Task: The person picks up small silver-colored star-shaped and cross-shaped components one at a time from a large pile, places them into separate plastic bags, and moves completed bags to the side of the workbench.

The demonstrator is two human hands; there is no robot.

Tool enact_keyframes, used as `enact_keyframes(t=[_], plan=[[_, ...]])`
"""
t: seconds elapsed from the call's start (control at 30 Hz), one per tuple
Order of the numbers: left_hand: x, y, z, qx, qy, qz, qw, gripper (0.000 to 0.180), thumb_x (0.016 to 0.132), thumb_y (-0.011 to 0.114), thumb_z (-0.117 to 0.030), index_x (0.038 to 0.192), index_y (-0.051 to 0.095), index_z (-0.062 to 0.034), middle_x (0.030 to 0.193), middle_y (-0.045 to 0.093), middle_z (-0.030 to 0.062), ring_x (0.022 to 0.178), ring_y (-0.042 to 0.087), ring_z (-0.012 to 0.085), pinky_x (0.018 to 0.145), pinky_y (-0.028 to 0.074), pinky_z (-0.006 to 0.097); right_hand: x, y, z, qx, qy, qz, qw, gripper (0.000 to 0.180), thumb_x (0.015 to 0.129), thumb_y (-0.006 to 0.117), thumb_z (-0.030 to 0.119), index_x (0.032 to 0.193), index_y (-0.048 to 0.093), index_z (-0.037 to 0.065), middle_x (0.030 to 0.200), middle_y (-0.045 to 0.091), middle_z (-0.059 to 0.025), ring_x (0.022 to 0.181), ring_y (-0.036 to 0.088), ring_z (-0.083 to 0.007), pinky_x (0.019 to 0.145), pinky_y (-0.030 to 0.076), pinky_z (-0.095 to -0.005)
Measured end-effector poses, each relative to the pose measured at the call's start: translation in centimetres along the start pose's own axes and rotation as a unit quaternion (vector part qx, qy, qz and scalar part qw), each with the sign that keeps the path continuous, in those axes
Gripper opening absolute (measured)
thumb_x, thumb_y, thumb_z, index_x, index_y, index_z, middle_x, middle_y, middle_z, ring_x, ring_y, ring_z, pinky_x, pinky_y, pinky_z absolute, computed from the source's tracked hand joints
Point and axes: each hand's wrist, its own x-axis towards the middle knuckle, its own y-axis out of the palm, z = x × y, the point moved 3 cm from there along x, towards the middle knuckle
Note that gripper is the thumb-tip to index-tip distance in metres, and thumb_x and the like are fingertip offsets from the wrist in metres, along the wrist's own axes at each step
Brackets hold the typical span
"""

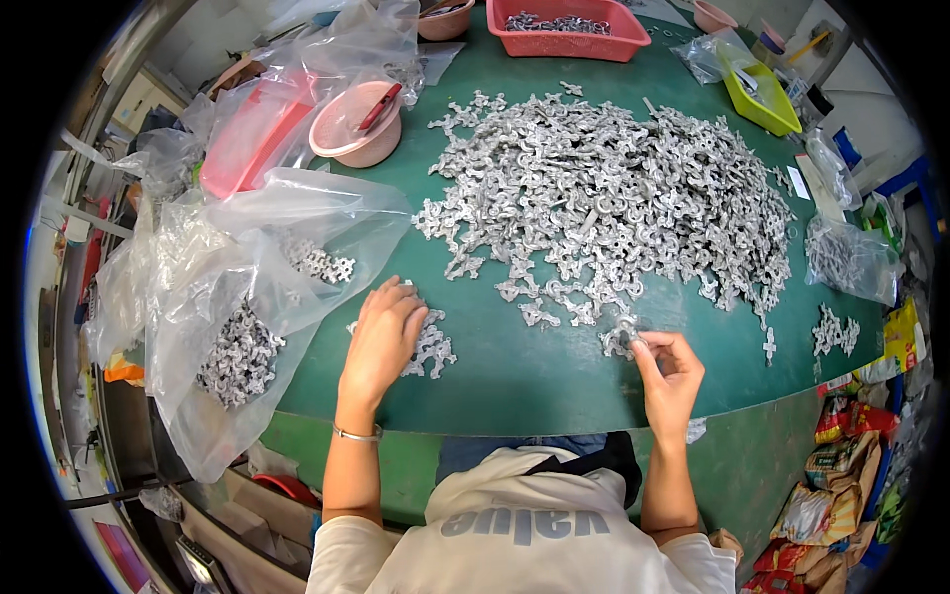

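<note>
My right hand (673, 378) is near the front edge of the green table, thumb and fingers pinched on a small grey metal casting (619, 335) with a lobed, cross-like shape. My left hand (382, 335) lies palm down farther left, fingers loosely extended and slightly bent. Beside and partly under it is a small group of the same castings (432, 348); whether its fingertips touch any is hidden. Beyond both hands spreads a large heap of these castings (604, 188). To the left, a clear plastic bag (346, 213) lies open with castings inside.
A pink bowl (336, 139) with a red-handled tool stands at the far left, near a pink tray (247, 148). Another pink tray (569, 45) and a yellow-green basket (757, 99) stand at the back. Some castings (836, 332) lie at the right edge.
</note>
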Motion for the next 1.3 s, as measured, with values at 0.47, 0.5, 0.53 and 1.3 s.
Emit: enact_keyframes(t=[0.47, 0.5, 0.53, 1.3], plan=[[-1.0, -1.3, -11.9, -0.479, 0.081, 0.009, 0.874, 0.027, 0.07, 0.062, 0.008, 0.096, 0.062, 0.0006, 0.092, 0.06, 0.0118, 0.08, 0.06, 0.0189, 0.07, 0.048, 0.027, -3.1, 1.7, 3.0, 0.31, 0.126, 0.174, 0.926, 0.01, 0.078, 0.06, -0.003, 0.088, 0.057, -0.004, 0.079, 0.062, -0.0092, 0.071, 0.059, -0.0119, 0.063, 0.046, -0.0218], [-1.1, -1.2, -12.1, -0.49, 0.083, 0.017, 0.868, 0.027, 0.07, 0.062, 0.008, 0.096, 0.062, 0.0009, 0.091, 0.06, 0.012, 0.079, 0.059, 0.018, 0.069, 0.048, 0.027, -3.1, 1.7, 3.2, 0.31, 0.123, 0.177, 0.926, 0.01, 0.078, 0.06, -0.004, 0.088, 0.057, -0.004, 0.079, 0.062, -0.0094, 0.072, 0.059, -0.0121, 0.063, 0.046, -0.022], [-1.1, -1.0, -12.3, -0.5, 0.086, 0.025, 0.861, 0.027, 0.069, 0.063, 0.008, 0.095, 0.063, 0.0011, 0.091, 0.06, 0.0123, 0.078, 0.059, 0.0171, 0.069, 0.048, 0.026, -3.2, 1.6, 3.3, 0.31, 0.121, 0.18, 0.926, 0.01, 0.078, 0.06, -0.004, 0.088, 0.057, -0.004, 0.08, 0.062, -0.0096, 0.072, 0.059, -0.0123, 0.064, 0.046, -0.0222], [-5.2, -0.9, -1.5, -0.085, -0.107, -0.245, 0.96, 0.017, 0.069, 0.061, 0.007, 0.084, 0.059, 0.0, 0.083, 0.054, 0.0117, 0.08, 0.051, 0.027, 0.071, 0.042, 0.034, -0.3, 0.3, -0.1, -0.277, -0.148, 0.041, 0.949, 0.02, 0.065, 0.067, -0.001, 0.083, 0.059, 0.0, 0.081, 0.056, -0.0114, 0.076, 0.052, -0.0286, 0.068, 0.04, -0.0334]])
